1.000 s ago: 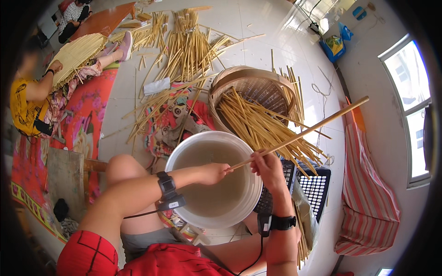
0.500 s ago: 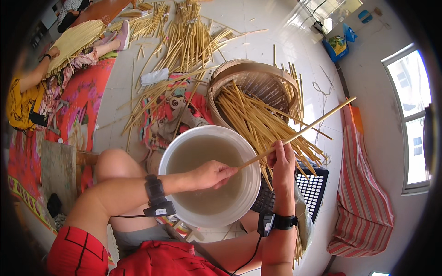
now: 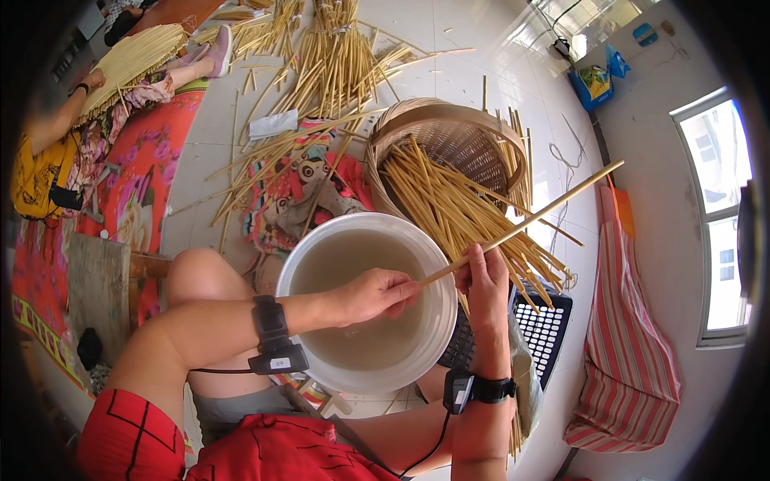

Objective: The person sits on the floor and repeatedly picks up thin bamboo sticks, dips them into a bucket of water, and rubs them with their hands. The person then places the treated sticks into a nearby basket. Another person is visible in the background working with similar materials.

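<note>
A long straw-coloured stalk [image 3: 553,207] slants up to the right between my hands. Over the white bucket [image 3: 286,353] of murky water, my left hand [image 3: 383,293] pinches its lower end. My right hand [image 3: 486,279], at the bucket's right rim, grips the stalk farther up with thumb and fingers. Behind my right hand, a bundle of similar stalks [image 3: 449,200] spills out of a tipped woven basket [image 3: 445,128]. Both my wrists wear black bands with small boxes.
A black perforated crate [image 3: 553,325] stands right of the bucket. Loose stalks [image 3: 329,80] and patterned cloth [image 3: 309,180] cover the floor ahead. A striped cloth bag [image 3: 622,353] rests by the right wall. At far left, another person holds a flat woven piece [image 3: 132,68].
My left hand has shifted slightly right and up along with the stalk's lower end. My right hand's fingers have changed position on the stalk. The view has tilted slightly.
</note>
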The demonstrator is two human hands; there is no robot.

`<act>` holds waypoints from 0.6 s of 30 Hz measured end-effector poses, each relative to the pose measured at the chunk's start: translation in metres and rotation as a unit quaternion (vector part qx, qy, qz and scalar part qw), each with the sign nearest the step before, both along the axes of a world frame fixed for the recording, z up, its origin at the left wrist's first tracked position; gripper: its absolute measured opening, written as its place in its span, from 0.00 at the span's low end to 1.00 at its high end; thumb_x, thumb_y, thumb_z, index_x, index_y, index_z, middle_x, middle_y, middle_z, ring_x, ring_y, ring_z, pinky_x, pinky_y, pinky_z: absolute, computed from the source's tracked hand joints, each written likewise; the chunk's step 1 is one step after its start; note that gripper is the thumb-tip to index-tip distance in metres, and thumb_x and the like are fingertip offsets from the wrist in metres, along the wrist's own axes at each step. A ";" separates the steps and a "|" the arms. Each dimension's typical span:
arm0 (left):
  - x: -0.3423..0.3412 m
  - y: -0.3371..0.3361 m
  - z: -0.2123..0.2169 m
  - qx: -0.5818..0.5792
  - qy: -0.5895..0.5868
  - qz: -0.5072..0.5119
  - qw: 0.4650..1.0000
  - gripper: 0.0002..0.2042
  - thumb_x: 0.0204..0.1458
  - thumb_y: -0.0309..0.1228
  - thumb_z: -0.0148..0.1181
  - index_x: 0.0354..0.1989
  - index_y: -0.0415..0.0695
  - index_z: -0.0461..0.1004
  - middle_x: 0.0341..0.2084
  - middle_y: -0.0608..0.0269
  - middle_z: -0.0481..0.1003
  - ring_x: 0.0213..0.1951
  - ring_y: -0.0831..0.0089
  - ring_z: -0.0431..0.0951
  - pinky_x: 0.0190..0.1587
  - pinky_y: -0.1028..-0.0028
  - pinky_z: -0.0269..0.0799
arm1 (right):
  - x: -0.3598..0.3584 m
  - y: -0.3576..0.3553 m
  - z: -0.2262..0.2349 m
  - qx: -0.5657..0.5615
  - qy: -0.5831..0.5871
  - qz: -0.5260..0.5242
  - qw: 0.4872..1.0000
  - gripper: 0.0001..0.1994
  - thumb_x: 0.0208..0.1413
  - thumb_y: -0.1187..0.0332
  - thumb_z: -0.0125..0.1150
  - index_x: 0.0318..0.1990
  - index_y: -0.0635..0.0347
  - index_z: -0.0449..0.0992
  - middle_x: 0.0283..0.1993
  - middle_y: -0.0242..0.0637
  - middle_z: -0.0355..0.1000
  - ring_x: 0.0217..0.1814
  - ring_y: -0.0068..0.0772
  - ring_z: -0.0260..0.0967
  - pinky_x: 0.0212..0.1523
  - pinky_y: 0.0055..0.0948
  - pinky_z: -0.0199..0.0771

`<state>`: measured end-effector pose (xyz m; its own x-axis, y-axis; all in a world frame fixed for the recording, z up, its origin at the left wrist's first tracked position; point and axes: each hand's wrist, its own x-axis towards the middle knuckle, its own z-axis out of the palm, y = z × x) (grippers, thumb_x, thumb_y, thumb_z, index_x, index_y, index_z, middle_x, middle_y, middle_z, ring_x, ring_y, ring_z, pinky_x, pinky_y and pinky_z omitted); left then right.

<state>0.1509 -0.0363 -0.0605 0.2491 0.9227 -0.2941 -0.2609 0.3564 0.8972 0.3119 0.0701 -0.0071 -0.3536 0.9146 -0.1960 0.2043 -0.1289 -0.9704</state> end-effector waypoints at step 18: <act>0.000 -0.001 -0.001 -0.002 -0.144 -0.051 0.988 0.15 0.63 0.27 0.46 0.57 0.39 0.67 0.41 0.65 0.76 0.32 0.83 0.69 0.38 0.81 0.68 | 0.007 0.007 -0.001 0.054 -0.055 -0.028 0.997 0.11 0.67 0.65 0.43 0.38 0.62 0.67 0.19 0.27 0.62 0.17 0.16 0.57 0.18 0.17 0.57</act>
<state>0.1506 -0.0371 -0.0617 0.4141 0.8877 -0.2013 -0.4677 0.3972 0.7896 0.3187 0.0773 -0.0081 -0.2841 0.9500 -0.1295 0.3060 -0.0381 -0.9513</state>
